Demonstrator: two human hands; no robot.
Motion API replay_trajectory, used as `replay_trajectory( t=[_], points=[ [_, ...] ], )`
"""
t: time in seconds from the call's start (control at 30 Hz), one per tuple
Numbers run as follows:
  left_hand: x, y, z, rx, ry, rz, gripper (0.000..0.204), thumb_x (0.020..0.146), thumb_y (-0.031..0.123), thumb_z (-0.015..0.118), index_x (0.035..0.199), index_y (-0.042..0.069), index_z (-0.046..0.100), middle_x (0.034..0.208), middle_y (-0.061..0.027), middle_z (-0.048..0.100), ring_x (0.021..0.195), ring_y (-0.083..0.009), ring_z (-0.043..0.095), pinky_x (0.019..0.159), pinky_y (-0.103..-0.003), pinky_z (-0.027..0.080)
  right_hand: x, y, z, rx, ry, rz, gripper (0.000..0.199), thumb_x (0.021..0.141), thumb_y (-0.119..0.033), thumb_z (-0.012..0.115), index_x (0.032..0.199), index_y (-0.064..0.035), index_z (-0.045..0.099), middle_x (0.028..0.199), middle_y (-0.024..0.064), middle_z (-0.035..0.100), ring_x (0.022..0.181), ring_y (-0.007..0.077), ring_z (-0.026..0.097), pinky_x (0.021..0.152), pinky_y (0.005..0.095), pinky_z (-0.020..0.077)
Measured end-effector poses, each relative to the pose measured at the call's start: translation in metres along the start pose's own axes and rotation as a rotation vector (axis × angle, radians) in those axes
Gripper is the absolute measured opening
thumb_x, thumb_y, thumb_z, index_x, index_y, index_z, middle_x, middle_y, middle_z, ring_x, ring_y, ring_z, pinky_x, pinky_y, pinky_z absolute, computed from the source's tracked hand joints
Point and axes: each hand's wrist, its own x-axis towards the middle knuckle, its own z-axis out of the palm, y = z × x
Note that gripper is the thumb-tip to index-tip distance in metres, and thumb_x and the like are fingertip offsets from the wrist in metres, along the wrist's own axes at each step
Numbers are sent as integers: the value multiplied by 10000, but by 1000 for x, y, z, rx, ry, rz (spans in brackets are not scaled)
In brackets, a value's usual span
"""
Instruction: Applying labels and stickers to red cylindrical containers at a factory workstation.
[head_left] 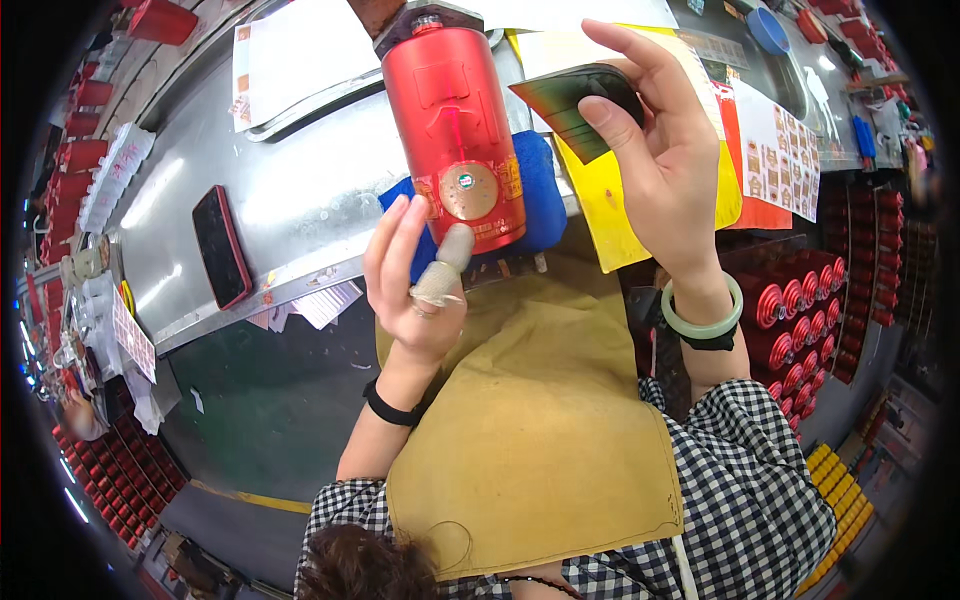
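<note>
A glossy red bottle point(450, 110) with a round gold emblem and gold patches near its lower end lies on a blue pad point(540, 190), its neck pointing away from me. My left hand point(415, 290) is closed at the bottle's lower left end, fingers along its side. The thumb, wrapped in pale tape, presses by the lower rim. Raised to the right of the bottle, my right hand point(665, 150) pinches a thin dark-green flat scraper point(580, 105) between thumb and fingers. The scraper is apart from the bottle.
A dark phone with a red edge point(222, 247) lies on the metal table point(165, 255). White sheets point(310, 60), a yellow sheet point(625, 215) and printed label sheets point(780, 150) lie around the bottle. Stacked red bottles point(800, 320) stand at right. A blue bowl point(768, 30) sits far right.
</note>
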Motion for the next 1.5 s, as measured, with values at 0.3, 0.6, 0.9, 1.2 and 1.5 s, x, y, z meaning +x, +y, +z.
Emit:
replay_trajectory(
  t=[0.3,0.6,0.9,1.2,1.5],
  points=[
    [2,7,1,28,30,-107,604,794,242,863,1334,121,619,1489,-190,495,1357,-369,467,1084,-439,425,-10,1,-3,-32,9,27,363,915,40,676,1266,-40,637,1000,95,723,886,146,676,848,291,533],
    [24,-2,-9,-574,-296,-576,599,1080,161,479,1598,-24,243,1637,-146,320,1463,-209,354,1200,-355,274,-53,-2,-3,-295,-326,-566,188,751,-76,707,929,-99,762,994,30,744,901,207,673,790,348,525],
    [29,2,-12,-636,-302,-759,558,1099,148,428,1603,-4,245,1625,-115,342,1433,-182,382,1193,-350,287,-62,7,-2,-317,-266,-491,194,737,-47,694,908,-89,774,961,23,742,878,216,666,781,346,516],
    [52,22,-2,-390,-190,-588,723,979,216,694,1513,-117,338,1405,-213,545,1262,-244,566,1082,-359,430,-55,5,-15,-137,-31,-16,227,890,51,695,1112,4,678,1019,108,711,905,215,680,856,305,534],
    [61,27,-1,-482,-311,-695,927,857,72,780,1548,-94,186,1362,-209,516,1189,-228,598,989,-346,522,-62,11,-2,25,11,164,300,997,9,589,1296,-6,588,1176,67,670,956,113,645,843,260,513]
  ],
)
